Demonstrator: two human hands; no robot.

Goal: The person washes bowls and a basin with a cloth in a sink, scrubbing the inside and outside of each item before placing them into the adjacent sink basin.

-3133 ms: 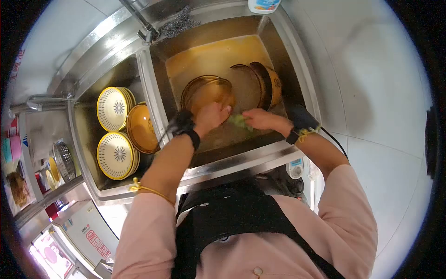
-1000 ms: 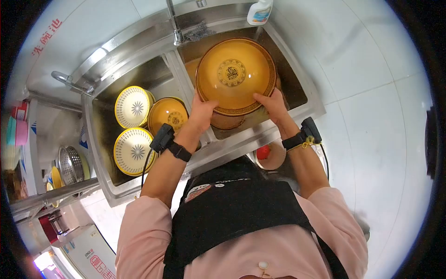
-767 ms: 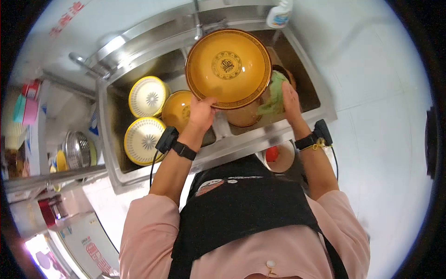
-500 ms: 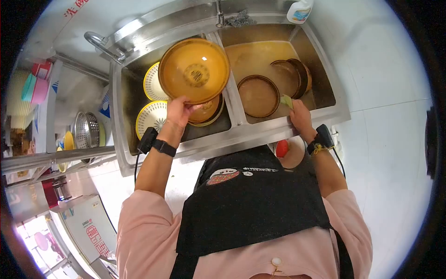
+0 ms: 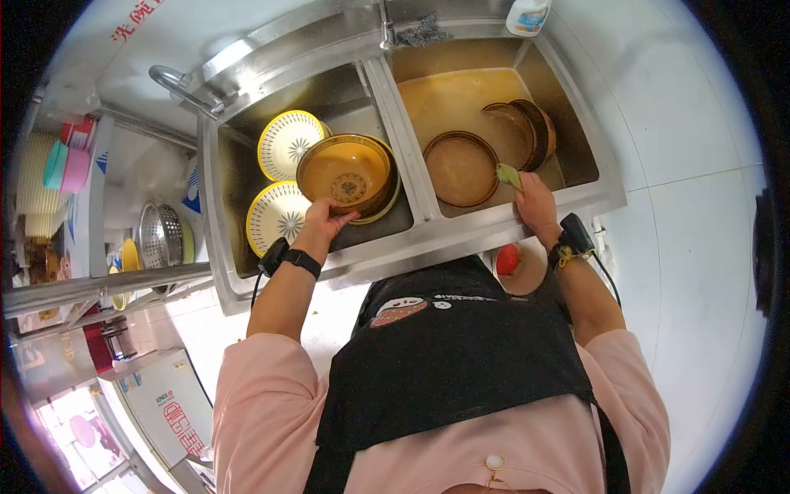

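Observation:
My left hand (image 5: 325, 222) grips the near rim of a brown bowl (image 5: 346, 169) in the left sink basin. That bowl sits over other bowls, whose rims show at its right side. Beside it are two white bowls with yellow rims, an upper bowl (image 5: 288, 142) and a lower bowl (image 5: 276, 216). My right hand (image 5: 536, 202) is closed on a green cloth (image 5: 508, 176) above the right basin's near edge. Just left of the cloth, a round brown bowl (image 5: 461, 169) lies in cloudy water. More brown bowls (image 5: 535, 136) lean partly sunk at the basin's right side.
A metal divider (image 5: 403, 132) parts the two basins. Faucets (image 5: 185, 89) rise at the back, near a steel scrubber (image 5: 424, 31) and a white bottle (image 5: 527, 16). To the left, a rack holds a colander (image 5: 160, 239). A red object (image 5: 508, 259) shows below the sink.
My left hand has lowered the brown bowl from above the left basin down onto the bowls there. My right hand stays near the same place with the cloth.

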